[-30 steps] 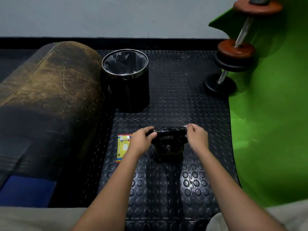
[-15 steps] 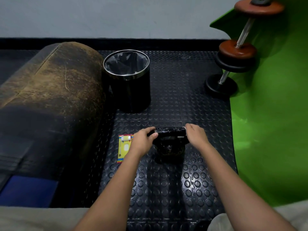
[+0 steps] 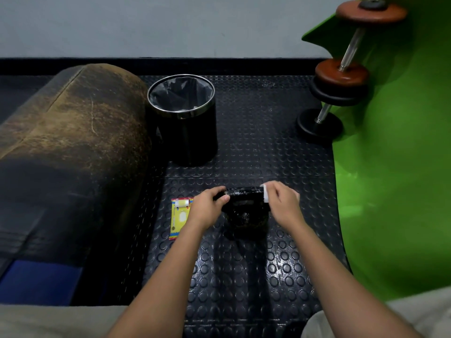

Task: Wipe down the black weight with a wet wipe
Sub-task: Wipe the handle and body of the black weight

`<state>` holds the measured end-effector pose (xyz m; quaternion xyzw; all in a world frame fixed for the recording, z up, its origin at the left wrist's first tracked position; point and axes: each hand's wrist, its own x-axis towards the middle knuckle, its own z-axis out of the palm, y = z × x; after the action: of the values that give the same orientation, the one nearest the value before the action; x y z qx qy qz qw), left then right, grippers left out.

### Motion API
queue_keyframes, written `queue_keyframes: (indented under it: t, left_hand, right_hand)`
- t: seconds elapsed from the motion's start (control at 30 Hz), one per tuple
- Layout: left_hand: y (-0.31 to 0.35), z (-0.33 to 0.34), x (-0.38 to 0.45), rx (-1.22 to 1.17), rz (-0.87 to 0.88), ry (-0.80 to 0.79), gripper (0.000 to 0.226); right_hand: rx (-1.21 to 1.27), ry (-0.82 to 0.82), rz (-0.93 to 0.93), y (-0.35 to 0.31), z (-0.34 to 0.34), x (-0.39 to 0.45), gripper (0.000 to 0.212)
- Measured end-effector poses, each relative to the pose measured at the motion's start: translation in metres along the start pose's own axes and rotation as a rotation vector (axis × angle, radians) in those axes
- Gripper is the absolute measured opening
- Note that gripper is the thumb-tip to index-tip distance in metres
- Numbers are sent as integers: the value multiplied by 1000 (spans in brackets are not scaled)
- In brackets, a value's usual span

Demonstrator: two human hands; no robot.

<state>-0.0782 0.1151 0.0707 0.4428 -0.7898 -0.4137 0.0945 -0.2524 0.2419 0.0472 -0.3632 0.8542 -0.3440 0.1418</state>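
One black weight (image 3: 245, 211) stands on the studded black floor mat (image 3: 244, 276) straight in front of me, its top edge glistening with wet patches. My left hand (image 3: 207, 211) grips its left end, fingers curled over the rim and thumb on the near face. My right hand (image 3: 280, 203) is at the right end, pinching one white wet wipe (image 3: 265, 195) against the weight's upper corner; only a small folded strip of the wipe shows past my fingers, the rest is buried in my grasp. The lower part of the weight is dark against the dark mat, so its outline and shape there are hard to read.

Just left of my left hand lies one flat yellow packet (image 3: 180, 217) with red edging; my wrist overlaps its right side and the print on it is too small to read. Farther off, behind the weight, stands one round black bin (image 3: 185, 123) with a shiny metal rim and a dark liner. To its left is one big worn brown bolster (image 3: 73, 132), cut off by the left edge. On the far right, one dumbbell (image 3: 341, 76) with reddish and black plates leans against a green surface (image 3: 395, 179), its topmost plate close to the upper edge.
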Motion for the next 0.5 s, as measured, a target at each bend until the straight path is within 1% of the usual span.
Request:
queue_keyframes:
  t: [0.07, 0.13, 0.23, 0.37, 0.43, 0.5]
  left_hand:
    - [0, 0, 0, 0, -1, 1, 43]
    - [0, 0, 0, -3, -6, 5, 43]
    - [-1, -1, 0, 1, -10, 5, 43]
    - [-1, -1, 0, 17, -14, 6, 43]
    - [-2, -1, 1, 22, -17, 13, 43]
    - [-2, -1, 1, 13, -21, 16, 42]
  right_hand:
    - [50, -4, 122, -2, -1, 3, 46]
    - [-20, -31, 180, -11, -1, 7, 44]
    - [-173, -89, 101, -26, -2, 10, 44]
    - [-265, -130, -50, -38, 0, 10, 47]
    - [-202, -107, -111, -40, 3, 5, 46]
    - [-52, -50, -100, -38, 4, -1, 42]
